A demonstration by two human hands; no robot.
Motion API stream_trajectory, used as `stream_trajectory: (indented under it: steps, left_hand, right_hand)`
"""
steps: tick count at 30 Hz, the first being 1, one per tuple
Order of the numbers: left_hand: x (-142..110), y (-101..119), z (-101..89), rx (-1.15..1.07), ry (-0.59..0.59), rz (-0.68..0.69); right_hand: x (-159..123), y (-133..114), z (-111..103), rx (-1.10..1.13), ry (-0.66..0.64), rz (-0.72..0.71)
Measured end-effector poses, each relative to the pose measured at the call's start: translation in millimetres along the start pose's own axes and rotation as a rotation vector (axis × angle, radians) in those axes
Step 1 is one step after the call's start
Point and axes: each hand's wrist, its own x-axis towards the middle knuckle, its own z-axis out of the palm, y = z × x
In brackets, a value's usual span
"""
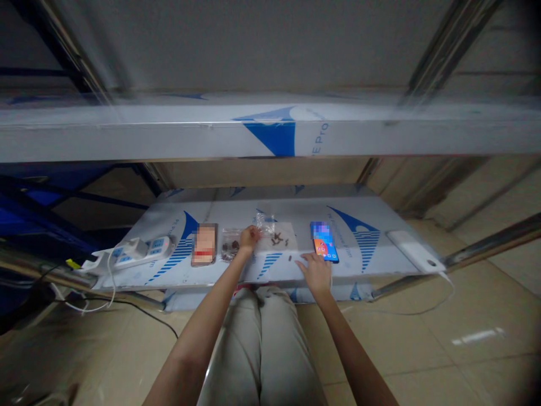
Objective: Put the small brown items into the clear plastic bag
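Observation:
My left hand (249, 239) is closed, thumb and fingers together, between two clear plastic bags; what it pinches, if anything, is too small to make out. Left of it lies a clear bag (230, 248) with dark brown small pieces inside. Just beyond my fingers is a crumpled clear bag (265, 221). Several small brown pieces (277, 238) lie loose on a pale sheet (289, 230) to the right. My right hand (316, 272) rests with fingers apart at the lower edge of a lit smartphone (324, 239). A single dark piece (290, 258) sits left of its fingertips.
A second phone (204, 244) lies on the film-covered shelf (236, 206). White power strips (143, 251) with cables stand at the left end, and a long white device (414, 251) with a cable at the right. An upper shelf edge (169, 135) crosses in front.

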Motion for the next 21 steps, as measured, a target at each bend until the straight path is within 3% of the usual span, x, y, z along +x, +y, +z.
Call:
stream_trajectory:
  steps: [9, 15, 21]
  left_hand:
    - [-10.5, 6.3, -9.6, 0.105, 0.065, 0.016]
    - [-13.5, 12.3, -9.7, 0.111, 0.066, 0.042]
    - [-13.7, 13.7, 0.6, 0.029, 0.005, 0.053]
  right_hand:
    - [3.2, -28.3, 5.4, 0.057, -0.056, -0.092]
    - [9.3, -31.5, 6.7, 0.153, -0.085, -0.058]
    - [55.4, -43.7, 9.8, 0.238, 0.069, 0.056]
